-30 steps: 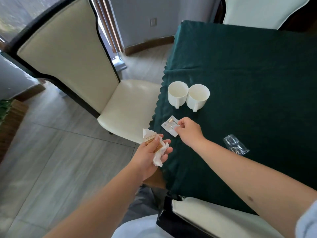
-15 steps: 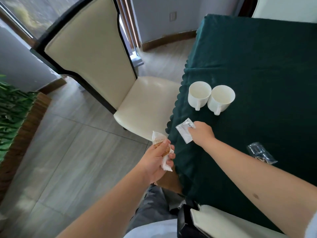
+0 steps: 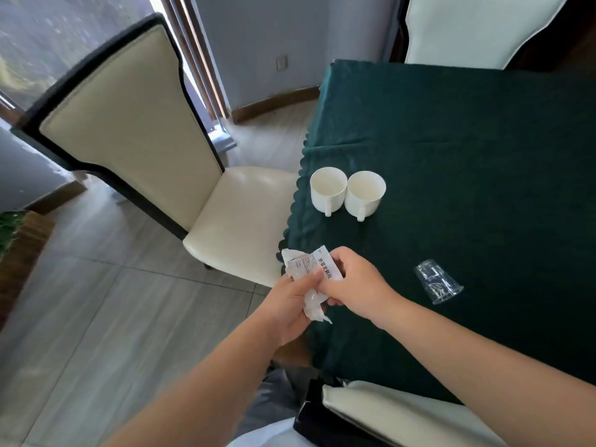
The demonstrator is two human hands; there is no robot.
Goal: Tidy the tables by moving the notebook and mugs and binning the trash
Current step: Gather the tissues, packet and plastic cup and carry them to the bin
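Observation:
My left hand (image 3: pixel 292 309) is closed around crumpled white tissue and wrapper trash (image 3: pixel 313 306) at the table's left edge. My right hand (image 3: pixel 356 282) pinches a small white printed packet (image 3: pixel 317 264) and holds it against the left hand's bundle. Two white mugs (image 3: pixel 328 191) (image 3: pixel 365 193) stand side by side on the green tablecloth (image 3: pixel 467 175), handles toward me. A clear plastic cup (image 3: pixel 437 282) lies on its side to the right of my hands. No notebook is in view.
A cream chair (image 3: pixel 154 150) with a dark frame stands left of the table. A second cream chair back (image 3: pixel 403 417) is just below my arms, a third (image 3: pixel 477 27) at the far side. A planter (image 3: pixel 13 240) sits at the left edge.
My right hand lifted the white packet off the tablecloth and brought it over to my left hand, which still holds the crumpled trash.

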